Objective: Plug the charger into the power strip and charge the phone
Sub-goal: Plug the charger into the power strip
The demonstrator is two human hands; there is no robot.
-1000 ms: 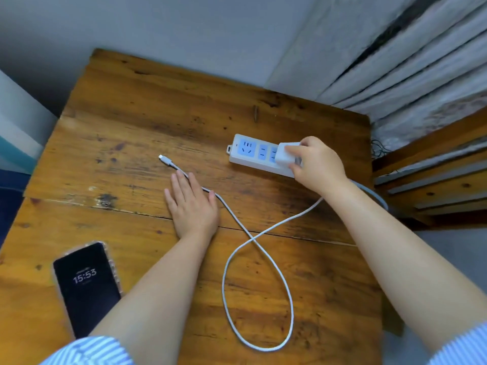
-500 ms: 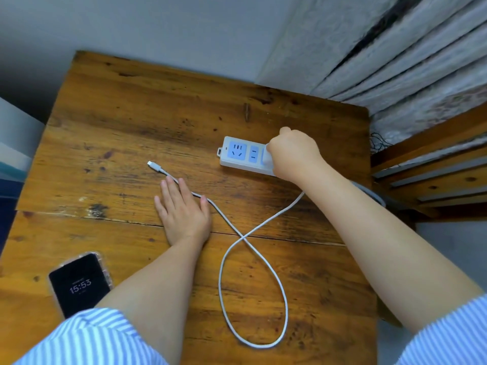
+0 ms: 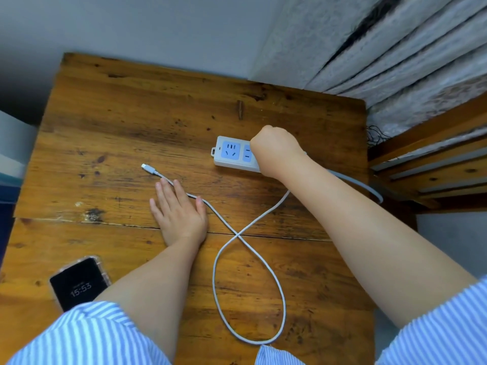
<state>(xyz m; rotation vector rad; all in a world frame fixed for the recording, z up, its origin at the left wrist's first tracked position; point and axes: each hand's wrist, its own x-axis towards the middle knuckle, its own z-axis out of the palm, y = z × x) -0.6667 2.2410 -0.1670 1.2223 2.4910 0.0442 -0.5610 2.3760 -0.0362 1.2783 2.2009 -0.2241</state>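
A white power strip with blue sockets lies at the table's far right. My right hand is closed over the strip's right part; the charger block under it is hidden. The white charging cable runs from under that hand, crosses itself in a loop near the front edge, and passes under the fingers of my left hand, which rests flat on the table. The cable's free plug lies loose beyond those fingertips. The phone, screen lit showing 15:53, lies at the front left, partly covered by my striped sleeve.
The worn wooden table stands against a grey wall. The strip's grey power cord runs off the right edge. A wooden slatted frame and quilted fabric stand close on the right.
My right hand has moved from gripping the visible charger beside the strip to a fist pressed down over the strip, hiding the charger. The cable loop has tightened. My left hand has stayed flat.
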